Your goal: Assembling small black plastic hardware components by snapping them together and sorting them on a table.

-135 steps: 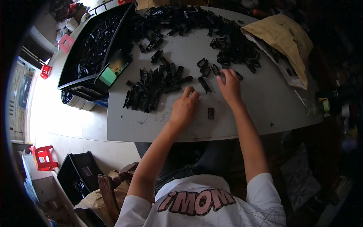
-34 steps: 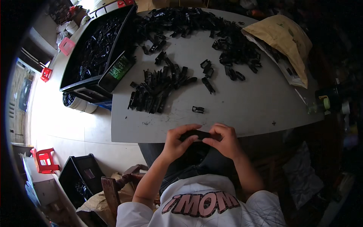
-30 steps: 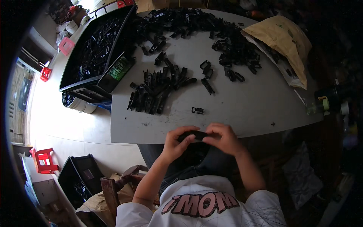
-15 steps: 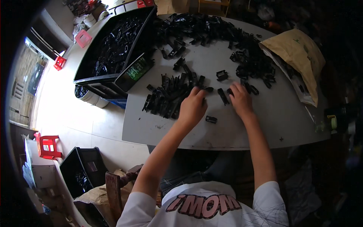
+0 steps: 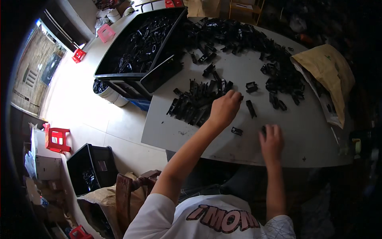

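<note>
1. Pinching a dark piece [image 5: 241,98] in the closed fingertips of the left hand [image 5: 226,110], above the grey tabletop [image 5: 187,141]; mostly hidden by the fingers.
2. Gripping a small black part [image 5: 264,130] between thumb and fingers of the right hand [image 5: 272,142], near the tabletop's near edge; blurred, too unclear for shape.
3. Lying alone between both hands: a loose black clip [image 5: 237,131].
4. Farther back, beside the left fingertips, lying at a slant: a longer black clip [image 5: 251,109]; beyond that, an open-framed black clip [image 5: 251,87].
5. Bunched left of the left hand, many side by side: a cluster of black clips [image 5: 187,104].
6. Heaped along the far edge and curving down the right side: a long pile of black parts [image 5: 238,35].
7. At the upper left, filled with similar parts: a large black crate [image 5: 119,75], with a dark flat panel [image 5: 161,75] leaning at its near corner.
8. At the right, mouth toward the pile: a brown paper bag [image 5: 324,65].
9. On the floor, left: a white bucket [image 5: 114,96], a red stool [image 5: 58,140] and a black bin [image 5: 104,167].
</note>
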The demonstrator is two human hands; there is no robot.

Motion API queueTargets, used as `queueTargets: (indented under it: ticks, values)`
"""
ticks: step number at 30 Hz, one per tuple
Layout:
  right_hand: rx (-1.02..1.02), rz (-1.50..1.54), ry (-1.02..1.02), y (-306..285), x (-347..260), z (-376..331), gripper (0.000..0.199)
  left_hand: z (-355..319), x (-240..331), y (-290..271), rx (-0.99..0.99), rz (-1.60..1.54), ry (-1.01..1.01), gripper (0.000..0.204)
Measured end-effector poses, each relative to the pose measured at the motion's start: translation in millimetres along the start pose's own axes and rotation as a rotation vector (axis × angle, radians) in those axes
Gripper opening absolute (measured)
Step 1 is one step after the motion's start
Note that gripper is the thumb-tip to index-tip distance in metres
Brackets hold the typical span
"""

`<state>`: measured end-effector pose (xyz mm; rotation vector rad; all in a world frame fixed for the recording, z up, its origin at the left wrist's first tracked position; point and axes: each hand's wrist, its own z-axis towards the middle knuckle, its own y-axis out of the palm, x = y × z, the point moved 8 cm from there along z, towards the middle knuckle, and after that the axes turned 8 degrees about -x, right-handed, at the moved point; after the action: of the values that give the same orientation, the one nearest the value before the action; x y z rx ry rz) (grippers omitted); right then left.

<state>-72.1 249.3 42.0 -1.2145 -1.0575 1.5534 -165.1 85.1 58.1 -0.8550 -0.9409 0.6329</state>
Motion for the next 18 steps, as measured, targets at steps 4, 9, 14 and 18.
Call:
queueTargets:
  ticks: [4, 9, 14, 18]
  values:
    - [-0.129, 0.073, -0.090, 21.3, -70.5, -1.4, 0.029, -26.3, -13.0, -32.6, 0.234, -0.418, -0.024, 0.025]
    - [-0.220, -0.146, -0.208, 53.3, -89.5, 5.3, 0.008, -80.9, -42.6, -32.4, 0.205, -0.884, -0.292, 0.039]
    - [-0.247, -0.061, -0.399, 44.2, -65.1, -4.1, 0.007, -123.0, -53.7, -13.4, 0.024, -1.117, -0.472, 0.027]
    - [-0.110, 0.180, -0.215, 23.5, -55.4, 0.0, 0.020, -135.7, -55.0, -0.7, 0.049, -1.110, -0.451, 0.022]
